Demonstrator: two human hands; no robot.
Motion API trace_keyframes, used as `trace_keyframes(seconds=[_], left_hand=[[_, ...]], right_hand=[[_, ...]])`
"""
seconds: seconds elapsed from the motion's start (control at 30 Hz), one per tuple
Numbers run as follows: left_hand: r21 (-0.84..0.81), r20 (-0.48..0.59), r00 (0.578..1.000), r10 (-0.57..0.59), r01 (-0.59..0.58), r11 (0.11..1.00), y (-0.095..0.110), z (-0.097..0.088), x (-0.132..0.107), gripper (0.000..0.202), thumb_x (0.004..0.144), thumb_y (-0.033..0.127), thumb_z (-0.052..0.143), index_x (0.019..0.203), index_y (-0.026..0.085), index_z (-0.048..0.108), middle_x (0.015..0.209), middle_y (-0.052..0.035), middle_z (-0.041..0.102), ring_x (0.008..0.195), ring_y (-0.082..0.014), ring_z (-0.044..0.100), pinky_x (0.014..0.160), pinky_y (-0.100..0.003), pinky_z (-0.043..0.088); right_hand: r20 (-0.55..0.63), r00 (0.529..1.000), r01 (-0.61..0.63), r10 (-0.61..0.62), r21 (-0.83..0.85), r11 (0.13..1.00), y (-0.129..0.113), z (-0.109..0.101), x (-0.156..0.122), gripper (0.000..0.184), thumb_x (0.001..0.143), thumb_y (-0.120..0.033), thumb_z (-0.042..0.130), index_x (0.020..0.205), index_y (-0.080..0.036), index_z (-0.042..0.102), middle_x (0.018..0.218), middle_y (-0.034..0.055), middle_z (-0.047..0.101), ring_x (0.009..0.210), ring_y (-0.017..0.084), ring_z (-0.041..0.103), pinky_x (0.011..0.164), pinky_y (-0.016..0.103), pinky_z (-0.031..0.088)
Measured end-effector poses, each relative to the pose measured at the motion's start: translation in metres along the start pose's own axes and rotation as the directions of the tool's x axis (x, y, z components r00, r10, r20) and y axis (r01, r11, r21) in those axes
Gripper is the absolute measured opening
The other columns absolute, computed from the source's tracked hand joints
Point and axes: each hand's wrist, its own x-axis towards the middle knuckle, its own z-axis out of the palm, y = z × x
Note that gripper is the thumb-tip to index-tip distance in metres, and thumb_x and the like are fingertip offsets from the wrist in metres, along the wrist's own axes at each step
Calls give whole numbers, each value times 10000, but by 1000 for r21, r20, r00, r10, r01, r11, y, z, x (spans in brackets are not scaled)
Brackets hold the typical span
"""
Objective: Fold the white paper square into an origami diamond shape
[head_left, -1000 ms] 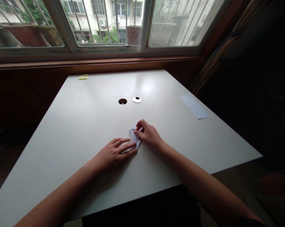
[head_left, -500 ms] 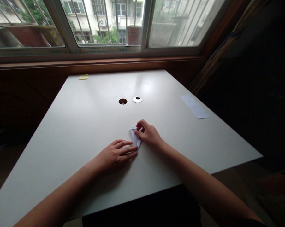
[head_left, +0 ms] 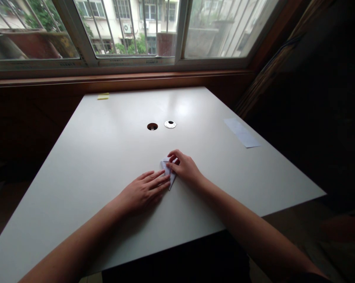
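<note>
A small white folded paper point(head_left: 171, 181) lies on the white table, its narrow point towards me. My left hand point(head_left: 146, 188) is stretched out flat from the left, its fingertips resting on the paper's left side and lower half. From the right, my right hand point(head_left: 184, 167) pinches the paper's upper right part between thumb and fingers. Part of the paper is hidden beneath the fingers of both hands.
Beyond the hands, the table point(head_left: 121, 145) has a round cable hole point(head_left: 152, 126) with a ring-shaped cover point(head_left: 170, 124) beside it. A white paper strip point(head_left: 242, 133) lies near the right edge. Yellow tape point(head_left: 103, 96) marks the far left corner, below the window.
My left fingers have slid slightly up along the paper, uncovering its lower point. My right hand keeps its pinch in nearly the same place.
</note>
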Motion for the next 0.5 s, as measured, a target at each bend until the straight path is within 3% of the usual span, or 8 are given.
trace_keyframes(seconds=[0.23,0.5], left_hand=[[-30,15,1000,0,0,1000,3,-1,1,472,998,313,428,1456,206,404,1506,-66,433,1432,-221,338,1194,-411,269],[-60,24,1000,-8,9,998,3,1,2,505,1007,295,407,1494,188,328,1507,-83,427,1415,-211,371,1200,-427,265]], right_hand=[[-108,994,-10,19,85,996,7,2,1,184,831,-250,577,1013,-227,574,882,0,642,626,115,593,629,257,491],[-89,996,4,-8,-45,999,3,-4,3,69,785,-209,616,852,-192,613,816,12,629,755,149,591,725,278,472]])
